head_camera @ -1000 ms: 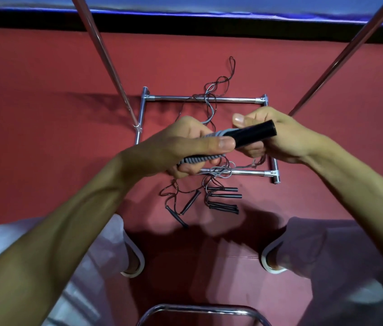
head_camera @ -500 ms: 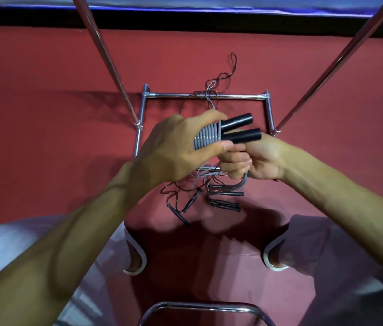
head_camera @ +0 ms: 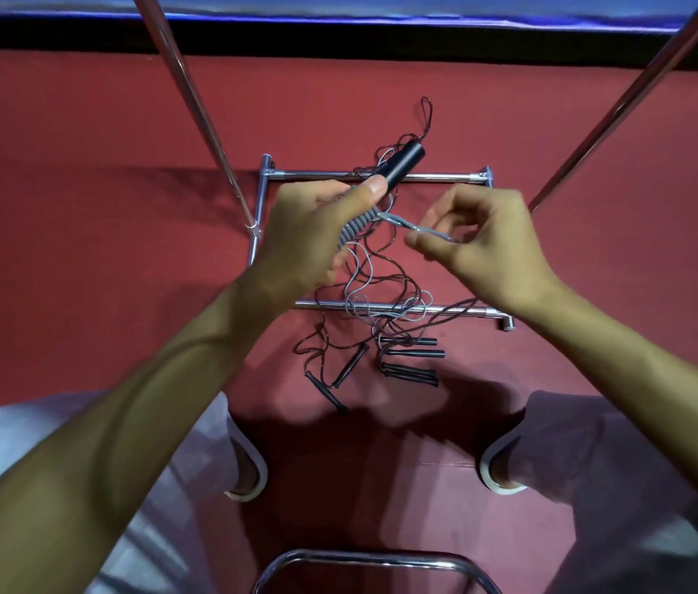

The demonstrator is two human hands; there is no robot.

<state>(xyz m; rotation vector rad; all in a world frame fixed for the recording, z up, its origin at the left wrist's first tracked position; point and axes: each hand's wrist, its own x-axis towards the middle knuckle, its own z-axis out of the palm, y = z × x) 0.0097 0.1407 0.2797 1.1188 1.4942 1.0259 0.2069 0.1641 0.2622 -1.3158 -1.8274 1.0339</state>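
Item: black handle [head_camera: 405,165], gripped in my left hand [head_camera: 308,233]. Grey cord [head_camera: 407,225], pinched by my right hand [head_camera: 488,246] alongside. I'd pull it taut and lay turns snug.

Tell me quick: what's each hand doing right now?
Left hand: grips the black cylindrical handle round its cord-wound part.
Right hand: pinches the free end of the thin grey cord.

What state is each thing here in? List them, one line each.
Left hand: grips the wound handle.
Right hand: pinches the cord's loose end.
Handle: held tilted, black tip bare.
Cord: partly coiled round the handle, end sticking out.
Floor ropes: tangled, lying across the frame.
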